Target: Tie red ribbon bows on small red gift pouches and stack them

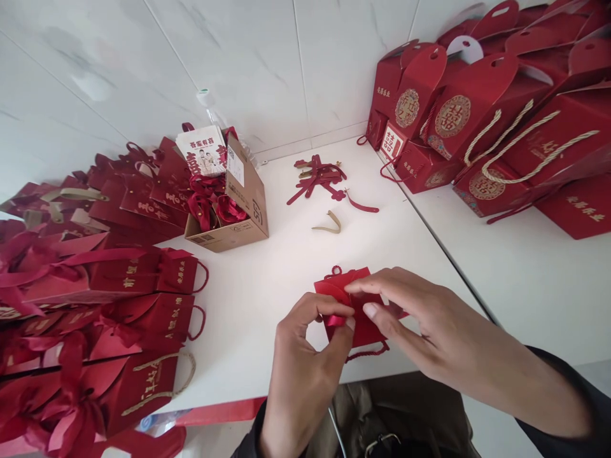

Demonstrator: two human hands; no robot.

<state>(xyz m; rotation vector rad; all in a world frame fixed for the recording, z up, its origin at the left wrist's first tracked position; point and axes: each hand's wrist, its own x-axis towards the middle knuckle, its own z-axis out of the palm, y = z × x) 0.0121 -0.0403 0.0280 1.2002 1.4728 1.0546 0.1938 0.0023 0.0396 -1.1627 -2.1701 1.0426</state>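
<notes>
A small red gift box point(365, 327) lies on the white table close in front of me, with a dark red cord handle at its far and near ends. A short loop of shiny red ribbon point(337, 320) stands up from the box top, pinched between the thumb and forefinger of my left hand point(310, 356). From the right, my right hand point(424, 318) reaches over the box. Its forefinger touches the box top near overlapping flaps, and its thumb is apart from that finger. My hands hide much of the box and the ribbon's ends.
Beyond lie a tan strap point(328, 222) and a pile of dark red straps point(317, 178). A cardboard box point(252, 197) of red ribbons and printed cards stands left of them. Finished-looking red gift boxes point(119, 273) line the left; larger red boxes point(477, 114) are stacked right.
</notes>
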